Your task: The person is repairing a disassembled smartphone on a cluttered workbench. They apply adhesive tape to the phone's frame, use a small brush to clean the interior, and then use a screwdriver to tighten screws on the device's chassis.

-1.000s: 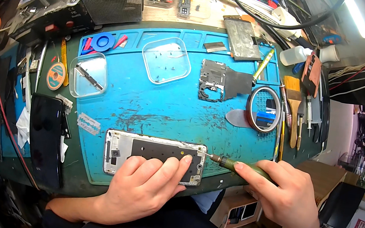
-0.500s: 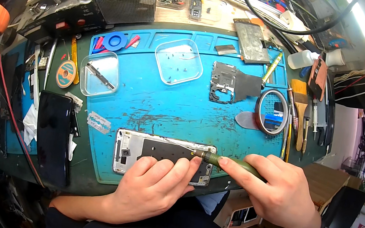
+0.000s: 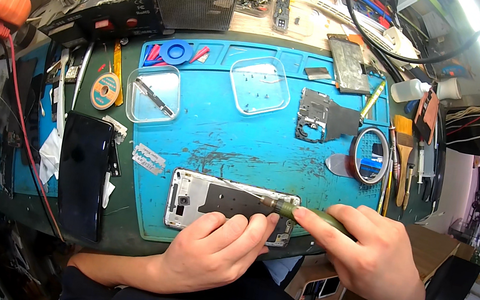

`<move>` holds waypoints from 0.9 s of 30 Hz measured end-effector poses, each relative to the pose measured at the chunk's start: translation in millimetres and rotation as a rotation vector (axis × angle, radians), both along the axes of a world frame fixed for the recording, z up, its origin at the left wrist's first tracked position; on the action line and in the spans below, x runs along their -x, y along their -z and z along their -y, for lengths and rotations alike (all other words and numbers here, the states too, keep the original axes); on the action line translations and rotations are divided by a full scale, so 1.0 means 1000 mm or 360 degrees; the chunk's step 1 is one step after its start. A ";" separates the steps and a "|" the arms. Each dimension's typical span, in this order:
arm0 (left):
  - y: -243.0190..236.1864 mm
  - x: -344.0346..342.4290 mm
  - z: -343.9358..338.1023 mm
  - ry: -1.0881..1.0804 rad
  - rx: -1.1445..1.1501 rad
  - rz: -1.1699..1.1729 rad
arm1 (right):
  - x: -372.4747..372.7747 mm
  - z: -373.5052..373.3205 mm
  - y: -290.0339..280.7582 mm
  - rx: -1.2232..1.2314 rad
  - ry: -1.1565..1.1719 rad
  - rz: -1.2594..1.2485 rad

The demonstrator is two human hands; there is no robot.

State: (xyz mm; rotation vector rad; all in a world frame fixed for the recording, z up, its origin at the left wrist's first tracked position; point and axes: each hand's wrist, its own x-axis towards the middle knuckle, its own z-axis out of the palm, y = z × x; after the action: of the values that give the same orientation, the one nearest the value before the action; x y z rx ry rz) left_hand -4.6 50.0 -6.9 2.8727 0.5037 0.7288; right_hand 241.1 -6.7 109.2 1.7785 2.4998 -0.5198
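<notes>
An opened phone frame [image 3: 221, 201], silver with a dark inner plate and small camera module, lies on the blue mat's front edge. My left hand [image 3: 215, 255] has curled fingers gripping its near side. My right hand [image 3: 369, 256] is closed round a green-handled tool [image 3: 315, 218], index finger along the handle; its thin metal tip reaches across the phone's upper long edge. A razor blade [image 3: 148, 159] and a black phone [image 3: 81, 173] lie to the left.
Two clear boxes [image 3: 259, 84] [image 3: 153, 93], a metal phone plate [image 3: 313, 115], a tape roll [image 3: 368, 153] and brushes [image 3: 404, 150] surround the mat [image 3: 228, 141]. A power supply [image 3: 104, 10] stands behind. A red cable [image 3: 31, 152] runs down the left.
The green tool has moved leftward over the phone, its tip farther along the upper edge. My left hand still grips the frame. The whole view has shifted, with things appearing farther right.
</notes>
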 end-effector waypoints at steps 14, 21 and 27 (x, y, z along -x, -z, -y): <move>0.002 0.002 0.004 -0.0030 -0.0033 -0.0055 | 0.008 0.001 0.000 -0.0040 0.0014 0.0032; 0.003 0.001 0.001 -0.0024 -0.0044 0.0018 | 0.007 0.004 -0.001 -0.0008 0.0061 -0.0006; 0.003 0.000 0.001 -0.0030 -0.0053 0.0046 | 0.010 0.003 0.000 0.0001 0.0085 -0.0024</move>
State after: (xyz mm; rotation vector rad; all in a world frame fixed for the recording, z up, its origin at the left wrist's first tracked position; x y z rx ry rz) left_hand -5.0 48.7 -9.7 2.8870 0.5201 0.7880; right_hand 230.9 -9.2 109.2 1.8529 2.4670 -0.5386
